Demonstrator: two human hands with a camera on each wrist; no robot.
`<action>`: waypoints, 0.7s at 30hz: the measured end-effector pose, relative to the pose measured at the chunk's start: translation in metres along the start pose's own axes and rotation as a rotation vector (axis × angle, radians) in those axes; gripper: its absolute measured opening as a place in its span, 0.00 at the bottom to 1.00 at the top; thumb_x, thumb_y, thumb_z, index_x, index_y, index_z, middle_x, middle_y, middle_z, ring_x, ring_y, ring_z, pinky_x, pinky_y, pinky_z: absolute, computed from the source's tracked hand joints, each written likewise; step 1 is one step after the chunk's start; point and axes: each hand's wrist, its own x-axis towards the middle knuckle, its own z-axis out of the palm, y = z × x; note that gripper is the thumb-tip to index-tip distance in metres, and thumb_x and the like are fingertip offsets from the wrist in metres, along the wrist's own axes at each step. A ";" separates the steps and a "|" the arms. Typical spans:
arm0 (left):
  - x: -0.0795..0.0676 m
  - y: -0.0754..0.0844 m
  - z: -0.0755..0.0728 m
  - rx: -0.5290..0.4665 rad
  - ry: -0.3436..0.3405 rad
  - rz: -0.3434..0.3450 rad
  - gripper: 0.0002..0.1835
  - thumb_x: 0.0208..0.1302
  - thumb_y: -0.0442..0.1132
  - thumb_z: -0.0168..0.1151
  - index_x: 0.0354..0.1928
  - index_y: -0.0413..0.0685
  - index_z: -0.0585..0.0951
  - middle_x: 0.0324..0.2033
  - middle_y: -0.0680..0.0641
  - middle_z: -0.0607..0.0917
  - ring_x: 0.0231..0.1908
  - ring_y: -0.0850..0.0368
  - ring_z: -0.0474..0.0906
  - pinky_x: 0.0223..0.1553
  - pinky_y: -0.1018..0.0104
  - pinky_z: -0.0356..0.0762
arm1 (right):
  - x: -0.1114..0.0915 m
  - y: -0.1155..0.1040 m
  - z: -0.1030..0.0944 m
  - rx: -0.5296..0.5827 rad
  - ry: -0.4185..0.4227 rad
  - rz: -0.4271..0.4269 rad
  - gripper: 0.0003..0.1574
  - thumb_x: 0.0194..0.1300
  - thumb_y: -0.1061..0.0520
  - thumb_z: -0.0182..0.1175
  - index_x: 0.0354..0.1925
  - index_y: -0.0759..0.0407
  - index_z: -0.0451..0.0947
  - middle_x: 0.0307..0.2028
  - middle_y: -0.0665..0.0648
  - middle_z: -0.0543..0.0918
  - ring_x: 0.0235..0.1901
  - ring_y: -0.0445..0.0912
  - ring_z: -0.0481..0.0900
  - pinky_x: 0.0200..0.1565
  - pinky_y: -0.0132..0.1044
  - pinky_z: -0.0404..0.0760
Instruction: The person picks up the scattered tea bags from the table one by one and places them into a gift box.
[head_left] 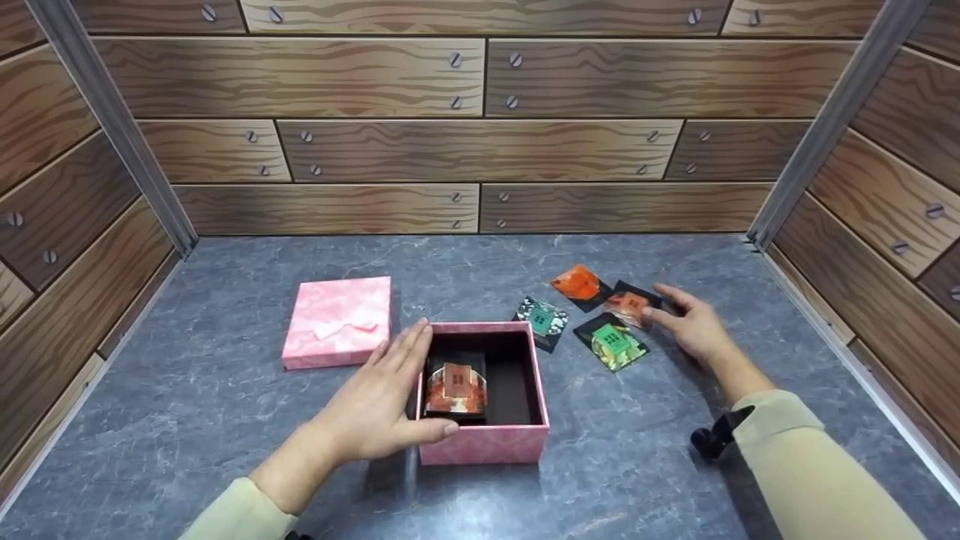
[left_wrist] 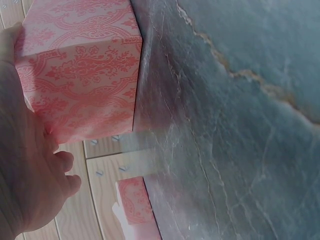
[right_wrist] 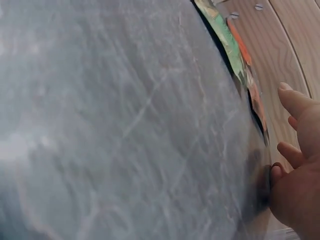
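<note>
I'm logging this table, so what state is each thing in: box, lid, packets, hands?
Pink box: upright, uncovered.
Pink lid: off, bow up.
Boxed packet: label up.
Orange packet: loose on table.
Brown packet: loose on table.
Green packet: loose on table.
White-flecked packet: loose on table.
Left hand: resting against box's left side.
Right hand: fingers apart, at brown packet.

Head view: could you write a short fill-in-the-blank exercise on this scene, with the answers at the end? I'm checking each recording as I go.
1. In the head view, the pink lid lies to the ____ of the open pink box.
2. Outside the box, ____ loose packets are visible on the table.
3. The person's ____ hand is at the loose packets.
4. The loose packet nearest the camera has a ____ label.

Missing words: left; four; right; green.
</note>
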 end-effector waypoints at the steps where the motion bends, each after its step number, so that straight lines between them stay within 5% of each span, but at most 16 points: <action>1: 0.000 0.000 0.000 -0.001 0.000 0.001 0.68 0.62 0.80 0.56 0.84 0.35 0.46 0.84 0.40 0.47 0.83 0.43 0.45 0.81 0.42 0.45 | 0.001 0.001 0.000 -0.007 -0.006 0.004 0.47 0.76 0.49 0.67 0.82 0.64 0.59 0.80 0.73 0.58 0.80 0.67 0.52 0.79 0.58 0.53; 21: -0.001 0.000 -0.001 -0.008 -0.007 -0.013 0.68 0.62 0.80 0.57 0.85 0.37 0.45 0.85 0.41 0.46 0.83 0.43 0.45 0.81 0.41 0.45 | 0.003 0.002 0.009 -0.190 -0.012 -0.034 0.50 0.76 0.45 0.66 0.82 0.63 0.57 0.80 0.76 0.55 0.79 0.72 0.49 0.78 0.66 0.49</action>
